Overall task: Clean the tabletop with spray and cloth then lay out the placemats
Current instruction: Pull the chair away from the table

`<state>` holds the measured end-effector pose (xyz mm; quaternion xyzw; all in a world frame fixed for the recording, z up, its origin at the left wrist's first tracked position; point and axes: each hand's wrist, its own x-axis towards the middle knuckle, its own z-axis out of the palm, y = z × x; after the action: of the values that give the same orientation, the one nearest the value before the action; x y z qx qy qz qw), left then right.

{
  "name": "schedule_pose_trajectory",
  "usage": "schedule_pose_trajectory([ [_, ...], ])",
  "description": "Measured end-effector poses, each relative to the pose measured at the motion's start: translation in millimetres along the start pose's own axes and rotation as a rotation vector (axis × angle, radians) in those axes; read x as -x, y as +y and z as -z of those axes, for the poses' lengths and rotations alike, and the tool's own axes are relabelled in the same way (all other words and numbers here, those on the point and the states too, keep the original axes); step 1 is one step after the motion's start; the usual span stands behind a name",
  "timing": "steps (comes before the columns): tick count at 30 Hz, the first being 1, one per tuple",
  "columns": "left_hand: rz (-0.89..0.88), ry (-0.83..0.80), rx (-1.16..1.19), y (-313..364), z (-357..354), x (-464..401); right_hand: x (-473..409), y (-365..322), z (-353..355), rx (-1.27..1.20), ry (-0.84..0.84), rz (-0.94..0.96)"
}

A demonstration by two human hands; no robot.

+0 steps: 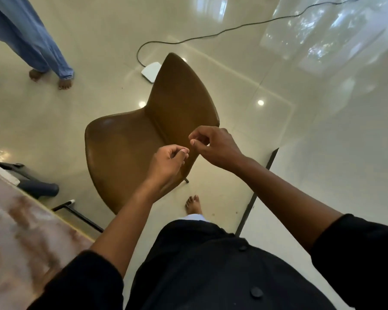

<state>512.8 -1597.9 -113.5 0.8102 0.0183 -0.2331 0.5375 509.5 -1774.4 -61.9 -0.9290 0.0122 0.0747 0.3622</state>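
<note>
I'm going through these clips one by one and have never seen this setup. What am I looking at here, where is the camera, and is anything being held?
There is no machine here: a person wears one wide-angle camera on the head, looking down at their own two bare hands. The left hand and right hand hang close together above a brown padded chair, fingers curled, thumb meeting fingertip as in a pinch. Whether that grip has something tiny in it is too small to tell; no spray bottle, cloth or placemat is in sight. The table, with a marbled pinkish top, shows only as a corner at lower left. On the glossy tiled floor lie a black cable and a flat white device. Another person's legs in blue trousers stand at upper left.
</note>
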Motion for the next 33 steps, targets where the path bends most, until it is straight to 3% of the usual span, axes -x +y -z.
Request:
schedule_pose_trajectory([
  [6,0.043,0.024,-0.155,30,-5,-95,-87,16,24,0.123,-0.127,0.057],
  [11,0.247,0.172,-0.047,38,-16,-129,-153,21,36,0.318,-0.21,0.211],
  [15,0.447,0.189,0.005,25,-39,-149,-208,30,26,0.542,-0.462,0.43],
  [20,0.668,0.192,0.152,23,-77,-179,-288,44,9,1.041,-0.783,0.783],
  [25,0.91,0.338,0.312,39,-103,-207,-346,45,5,1.258,-0.818,1.077],
  [30,1.154,0.485,0.537,37,-120,-216,-377,33,-9,1.352,-0.853,1.136],
  [33,1.239,0.474,0.732,36,-125,-216,-390,31,-25,1.439,-0.858,1.074],
])
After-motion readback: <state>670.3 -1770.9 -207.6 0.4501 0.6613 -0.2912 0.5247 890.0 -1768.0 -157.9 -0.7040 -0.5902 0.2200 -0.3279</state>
